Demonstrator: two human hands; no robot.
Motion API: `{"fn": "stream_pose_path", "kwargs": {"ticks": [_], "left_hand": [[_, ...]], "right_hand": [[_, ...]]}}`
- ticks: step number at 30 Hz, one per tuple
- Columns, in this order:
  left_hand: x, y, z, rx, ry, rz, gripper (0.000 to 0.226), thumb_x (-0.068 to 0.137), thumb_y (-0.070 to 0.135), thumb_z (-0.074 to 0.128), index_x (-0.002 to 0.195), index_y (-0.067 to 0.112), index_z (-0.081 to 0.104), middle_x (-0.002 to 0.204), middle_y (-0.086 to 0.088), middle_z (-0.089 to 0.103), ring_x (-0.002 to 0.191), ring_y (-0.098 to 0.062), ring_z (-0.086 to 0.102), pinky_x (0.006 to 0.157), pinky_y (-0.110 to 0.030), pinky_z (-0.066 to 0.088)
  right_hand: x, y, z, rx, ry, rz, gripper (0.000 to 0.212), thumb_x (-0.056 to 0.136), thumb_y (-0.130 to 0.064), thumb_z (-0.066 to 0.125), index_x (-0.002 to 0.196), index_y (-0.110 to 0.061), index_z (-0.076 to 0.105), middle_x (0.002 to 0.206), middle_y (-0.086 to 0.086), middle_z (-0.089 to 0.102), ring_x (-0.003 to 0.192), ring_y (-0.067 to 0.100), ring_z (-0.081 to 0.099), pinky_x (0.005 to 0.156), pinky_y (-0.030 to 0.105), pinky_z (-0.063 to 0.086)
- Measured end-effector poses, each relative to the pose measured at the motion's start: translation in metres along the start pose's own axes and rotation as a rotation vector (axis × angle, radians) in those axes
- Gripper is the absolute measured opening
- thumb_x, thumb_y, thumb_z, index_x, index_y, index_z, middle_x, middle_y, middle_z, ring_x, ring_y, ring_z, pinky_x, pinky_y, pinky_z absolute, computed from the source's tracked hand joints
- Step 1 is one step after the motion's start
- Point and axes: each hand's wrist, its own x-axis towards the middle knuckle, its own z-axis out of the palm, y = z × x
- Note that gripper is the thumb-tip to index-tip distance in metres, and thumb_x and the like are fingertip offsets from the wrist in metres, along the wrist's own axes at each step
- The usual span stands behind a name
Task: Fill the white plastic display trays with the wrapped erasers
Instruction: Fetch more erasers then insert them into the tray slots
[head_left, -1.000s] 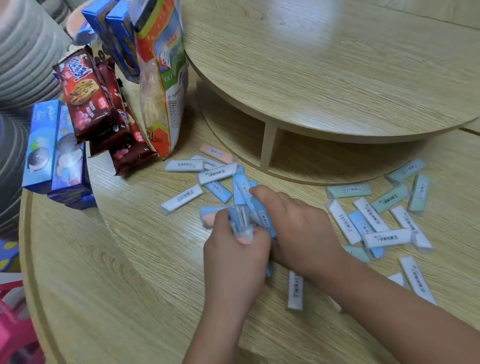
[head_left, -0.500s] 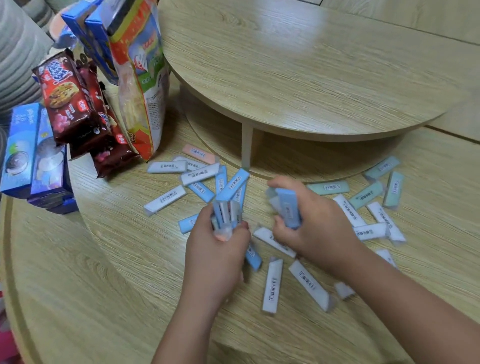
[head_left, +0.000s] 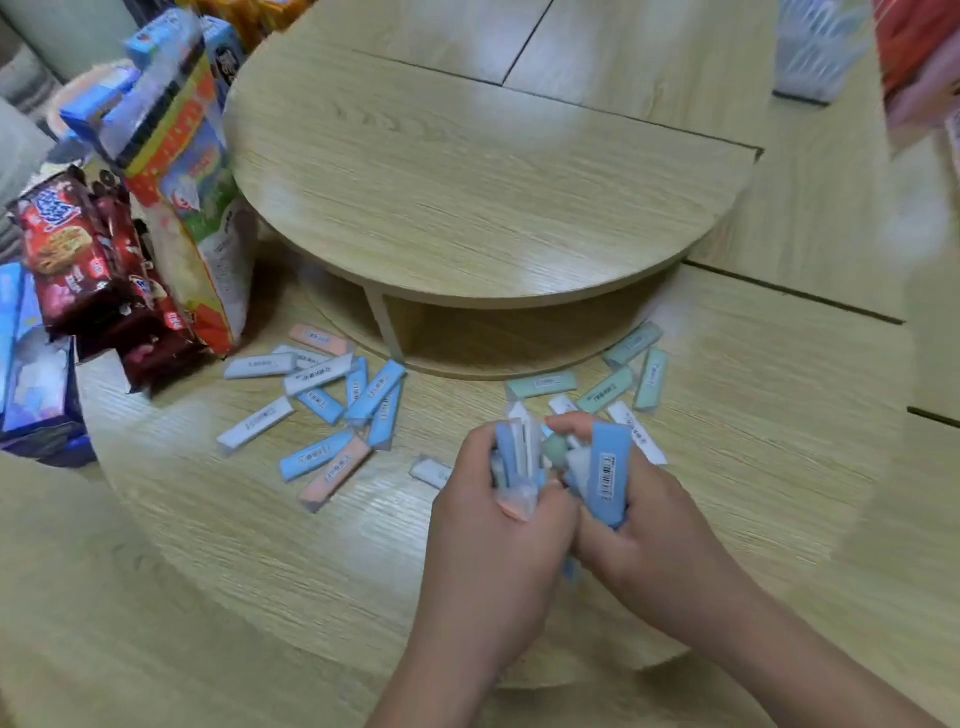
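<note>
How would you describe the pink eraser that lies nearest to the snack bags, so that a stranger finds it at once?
Start from the tall orange snack bag at the left, standing on the wooden table. Just right of its lower corner, at the far edge of the left pile, lies the pink eraser. Its nearest neighbours are white or blue; the only other loose pink one lies much closer to the person.

A light wooden bench (head_left: 218, 545) fills most of the view, with a raised round wooden shelf (head_left: 467, 197) standing on it. At the left edge a tall orange and green snack bag (head_left: 200, 223) leans upright, touching dark red biscuit packets (head_left: 72, 249) beside it. Blue boxes (head_left: 31, 374) sit further left, and more blue boxes (head_left: 156, 47) rise behind the bag. The far right corner is too blurred to tell
</note>
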Motion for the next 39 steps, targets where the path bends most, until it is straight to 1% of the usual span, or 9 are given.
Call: {"fn": "stream_pose_path", "kwargs": {"ticks": [6, 10, 20, 24, 28, 32, 35, 37, 39], "left_hand": [[-0.028, 0.028, 0.101, -0.07, -0.037, -0.01, 0.022, 0.078, 0.035, 0.065, 0.099, 0.037, 0.061, 0.075, 0.008, 0.069, 0.059, -0.011, 0.066, 0.05, -0.025, 0.05], [-0.05, 0.046, 0.201, -0.097, -0.088, -0.039, 0.019, 0.076, 0.031, 0.069, 0.094, 0.032, 0.062, 0.074, 0.005, 0.068, 0.063, -0.014, 0.069, 0.053, -0.023, 0.051], [-0.102, 0.108, 0.431, 0.014, -0.222, -0.058, 0.015, 0.086, 0.009, 0.067, 0.085, 0.02, 0.059, 0.065, -0.016, 0.059, 0.044, -0.018, 0.052, 0.038, -0.026, 0.042], [-0.104, 0.129, 0.483, 0.068, -0.246, -0.066, 0.01, 0.087, 0.011, 0.066, 0.091, 0.014, 0.058, 0.071, -0.016, 0.058, 0.046, -0.017, 0.054, 0.04, -0.027, 0.047], [-0.091, 0.152, 0.525, 0.079, -0.276, -0.082, 0.01, 0.086, 0.016, 0.065, 0.092, 0.014, 0.057, 0.068, -0.009, 0.06, 0.045, -0.014, 0.055, 0.042, -0.028, 0.047], [-0.067, 0.177, 0.564, 0.047, -0.312, -0.068, 0.008, 0.086, 0.018, 0.064, 0.09, 0.022, 0.058, 0.07, -0.01, 0.058, 0.046, -0.015, 0.054, 0.044, -0.029, 0.048], [-0.034, 0.193, 0.591, 0.034, -0.32, -0.063, 0.013, 0.087, 0.02, 0.064, 0.086, 0.031, 0.057, 0.071, -0.01, 0.059, 0.046, -0.014, 0.054, 0.044, -0.03, 0.048], [-0.005, 0.2, 0.606, 0.038, -0.309, -0.055, 0.012, 0.087, 0.02, 0.064, 0.086, 0.03, 0.057, 0.072, -0.01, 0.06, 0.047, -0.014, 0.055, 0.045, -0.03, 0.05], [0.031, 0.204, 0.621, 0.039, -0.286, -0.053, 0.013, 0.087, 0.022, 0.065, 0.085, 0.032, 0.057, 0.073, -0.009, 0.061, 0.048, -0.013, 0.057, 0.047, -0.029, 0.052]], "right_hand": [[-0.058, 0.034, -0.071, 0.176, 0.207, 0.069, 0.045, 0.085, -0.037, 0.058, 0.126, -0.052, 0.046, 0.083, -0.016, 0.071, 0.069, 0.003, 0.068, 0.06, 0.013, 0.049], [-0.11, 0.086, -0.14, 0.258, 0.294, 0.15, 0.049, 0.083, -0.04, 0.057, 0.13, -0.05, 0.046, 0.076, -0.011, 0.068, 0.063, 0.007, 0.064, 0.061, 0.024, 0.048], [-0.219, 0.2, -0.343, 0.244, 0.398, 0.294, 0.043, 0.083, -0.043, 0.053, 0.122, -0.06, 0.045, 0.099, -0.022, 0.066, 0.09, 0.002, 0.065, 0.076, 0.022, 0.049], [-0.243, 0.225, -0.405, 0.228, 0.414, 0.316, 0.037, 0.089, -0.038, 0.055, 0.122, -0.055, 0.048, 0.078, -0.021, 0.062, 0.063, -0.002, 0.055, 0.062, 0.016, 0.046], [-0.248, 0.242, -0.458, 0.259, 0.461, 0.341, 0.034, 0.088, -0.035, 0.055, 0.117, -0.053, 0.051, 0.073, -0.021, 0.059, 0.057, 0.0, 0.048, 0.054, 0.011, 0.042], [-0.231, 0.258, -0.51, 0.29, 0.485, 0.36, 0.032, 0.088, -0.034, 0.057, 0.112, -0.054, 0.053, 0.065, -0.011, 0.05, 0.053, 0.01, 0.042, 0.05, 0.021, 0.042], [-0.202, 0.271, -0.549, 0.284, 0.48, 0.333, 0.031, 0.088, -0.036, 0.057, 0.11, -0.056, 0.053, 0.072, -0.008, 0.054, 0.058, 0.007, 0.044, 0.051, 0.014, 0.041], [-0.175, 0.282, -0.575, 0.3, 0.445, 0.325, 0.032, 0.085, -0.041, 0.056, 0.112, -0.058, 0.053, 0.078, 0.008, 0.058, 0.054, 0.008, 0.043, 0.049, 0.017, 0.041], [-0.142, 0.296, -0.6, 0.3, 0.416, 0.314, 0.033, 0.084, -0.045, 0.055, 0.114, -0.058, 0.053, 0.078, 0.007, 0.059, 0.052, 0.009, 0.043, 0.048, 0.019, 0.043]]}}
